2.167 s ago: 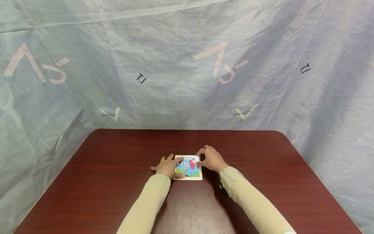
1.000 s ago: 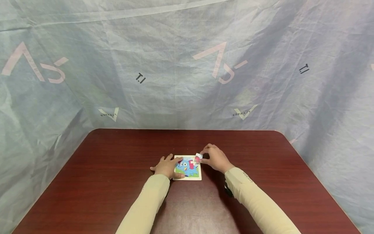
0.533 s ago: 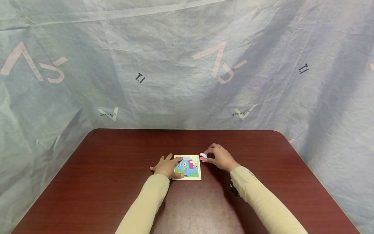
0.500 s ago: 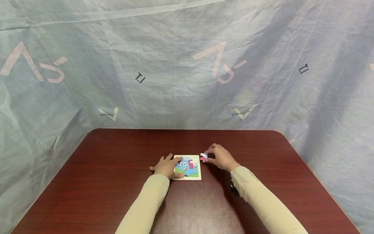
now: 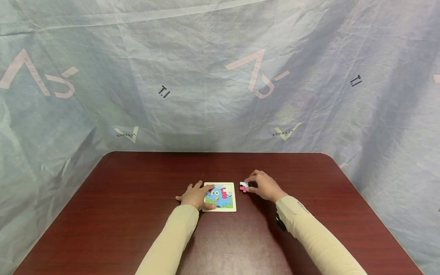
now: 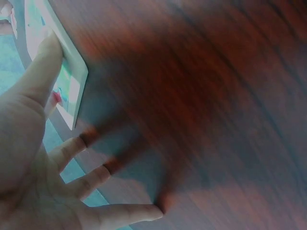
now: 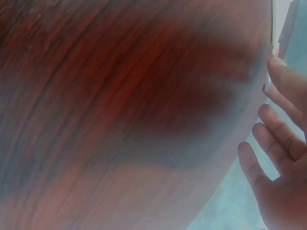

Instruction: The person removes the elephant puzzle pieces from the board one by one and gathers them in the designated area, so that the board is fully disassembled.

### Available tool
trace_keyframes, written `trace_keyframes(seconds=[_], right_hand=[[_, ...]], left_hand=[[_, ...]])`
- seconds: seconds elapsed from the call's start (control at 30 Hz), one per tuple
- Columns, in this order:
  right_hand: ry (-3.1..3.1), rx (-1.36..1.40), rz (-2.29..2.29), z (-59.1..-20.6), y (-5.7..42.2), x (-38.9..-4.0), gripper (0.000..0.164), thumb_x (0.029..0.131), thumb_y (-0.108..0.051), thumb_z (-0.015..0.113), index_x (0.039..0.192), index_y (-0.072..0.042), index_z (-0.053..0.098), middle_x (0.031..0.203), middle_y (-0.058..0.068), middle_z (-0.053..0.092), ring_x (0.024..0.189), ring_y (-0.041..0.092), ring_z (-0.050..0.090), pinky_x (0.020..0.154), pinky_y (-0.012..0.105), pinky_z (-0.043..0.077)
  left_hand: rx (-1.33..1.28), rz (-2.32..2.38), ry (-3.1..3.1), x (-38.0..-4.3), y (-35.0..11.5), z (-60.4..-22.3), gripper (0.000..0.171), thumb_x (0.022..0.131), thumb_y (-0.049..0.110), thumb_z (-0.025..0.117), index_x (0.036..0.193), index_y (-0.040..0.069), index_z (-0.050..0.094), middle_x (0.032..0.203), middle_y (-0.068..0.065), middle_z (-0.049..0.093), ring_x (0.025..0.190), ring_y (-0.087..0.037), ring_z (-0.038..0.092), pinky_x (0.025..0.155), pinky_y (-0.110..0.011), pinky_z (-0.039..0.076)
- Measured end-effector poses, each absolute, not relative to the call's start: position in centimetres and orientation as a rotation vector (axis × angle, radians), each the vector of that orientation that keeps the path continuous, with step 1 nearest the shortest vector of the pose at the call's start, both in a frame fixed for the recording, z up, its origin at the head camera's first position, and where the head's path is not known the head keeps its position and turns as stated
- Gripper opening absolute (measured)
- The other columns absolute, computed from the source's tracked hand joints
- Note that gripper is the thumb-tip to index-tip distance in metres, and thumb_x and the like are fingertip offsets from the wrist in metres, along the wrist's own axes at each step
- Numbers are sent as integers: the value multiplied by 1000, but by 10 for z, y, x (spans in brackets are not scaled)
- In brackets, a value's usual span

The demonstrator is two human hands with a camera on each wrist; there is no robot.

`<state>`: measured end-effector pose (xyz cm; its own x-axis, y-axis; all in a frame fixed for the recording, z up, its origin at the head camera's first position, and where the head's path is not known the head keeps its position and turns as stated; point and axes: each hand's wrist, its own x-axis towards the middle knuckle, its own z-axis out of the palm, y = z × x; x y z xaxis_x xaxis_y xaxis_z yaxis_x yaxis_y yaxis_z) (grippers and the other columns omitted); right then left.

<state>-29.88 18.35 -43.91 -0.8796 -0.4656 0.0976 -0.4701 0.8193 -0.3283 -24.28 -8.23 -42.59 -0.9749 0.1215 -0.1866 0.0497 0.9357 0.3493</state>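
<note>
A small square jigsaw puzzle board [image 5: 224, 210] with a blue elephant picture and a pale rim lies mid-table. A bare pale gap shows at its upper right. My left hand [image 5: 194, 197] rests at the board's left side, thumb and index finger on it; in the left wrist view its other fingers are spread, tips on or close to the table. To the right of the board, my right hand [image 5: 266, 186] pinches a pink and white puzzle piece [image 5: 243, 186] between thumb and index finger. Edge-on, that piece [image 7: 267, 79] appears thin in the right wrist view.
The dark red wooden table [image 5: 144, 179] has rounded far corners. A grey fabric curtain [image 5: 206, 76] with printed letters hangs behind it and along both sides.
My right hand has drawn the puzzle piece out of the board's upper right part and carried it rightward past the rim, exposing the gap. The left hand stays in place on the board.
</note>
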Motion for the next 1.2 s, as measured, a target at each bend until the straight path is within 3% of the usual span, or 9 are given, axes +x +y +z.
trace_keyframes(seconds=[1.2], right_hand=[[-3014, 650, 554, -446, 178, -292, 27, 93, -17, 77, 119, -8, 75, 116, 10, 63, 115, 33, 59, 93, 50, 52]], left_hand=[[132, 537, 2888, -245, -83, -428, 75, 82, 37, 85, 149, 26, 54, 159, -15, 38, 145, -48, 31, 93, -85, 31]])
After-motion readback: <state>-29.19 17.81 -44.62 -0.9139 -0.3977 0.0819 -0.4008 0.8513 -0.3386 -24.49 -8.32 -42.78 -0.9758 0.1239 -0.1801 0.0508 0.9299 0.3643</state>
